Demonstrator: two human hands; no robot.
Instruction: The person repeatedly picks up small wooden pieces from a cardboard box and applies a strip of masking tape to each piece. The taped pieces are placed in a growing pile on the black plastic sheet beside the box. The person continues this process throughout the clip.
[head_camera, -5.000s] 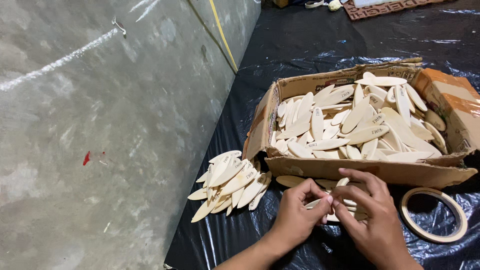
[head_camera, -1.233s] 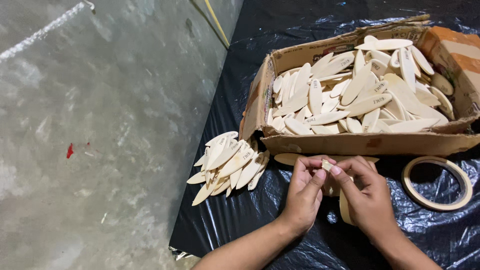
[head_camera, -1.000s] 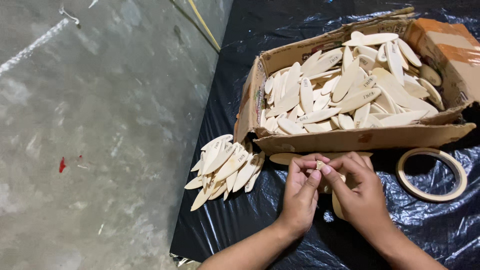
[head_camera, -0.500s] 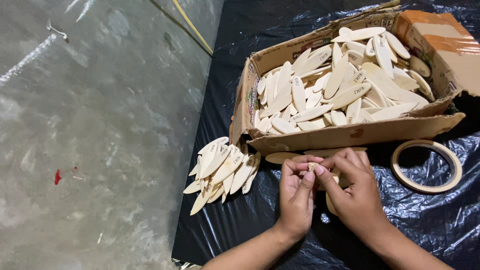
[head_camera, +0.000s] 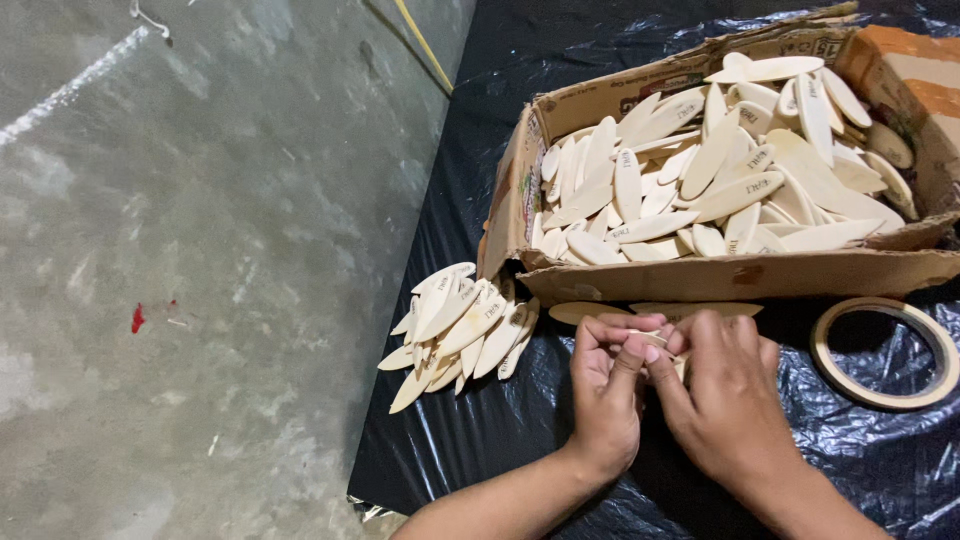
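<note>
Small pale wooden piece (head_camera: 652, 340) sits pinched between the fingertips of both hands, mostly hidden by fingers, exact shape hard to tell. Left hand (head_camera: 607, 395) curled, thumb and fingers closed on the piece from its left side. Right hand (head_camera: 722, 395) curled too, thumb and forefinger closing on the same piece from the right, palm down; the two hands touch at the fingertips. Both hands rest low over the black plastic sheet (head_camera: 480, 440) spread on the floor. Just beyond the fingertips, two flat oval wooden pieces (head_camera: 590, 311) lie on the sheet against the box front. Beyond those, an open cardboard box (head_camera: 740, 275), front wall bent, filled with a loose heap of oval wooden blanks (head_camera: 700, 180), some bearing a small dark stamp. To the left of the left hand, near but not touching, a fanned pile of oval wooden blanks (head_camera: 455, 330) leans on the box corner and lies on the sheet. To the right of the right hand, close by, a roll of tape (head_camera: 885, 352) lies flat on the sheet. Farther left, past the sheet edge, bare concrete floor (head_camera: 200, 250) with a small red spot (head_camera: 137, 318) and a yellow cord (head_camera: 425, 45) running beside the sheet edge at the top.
</note>
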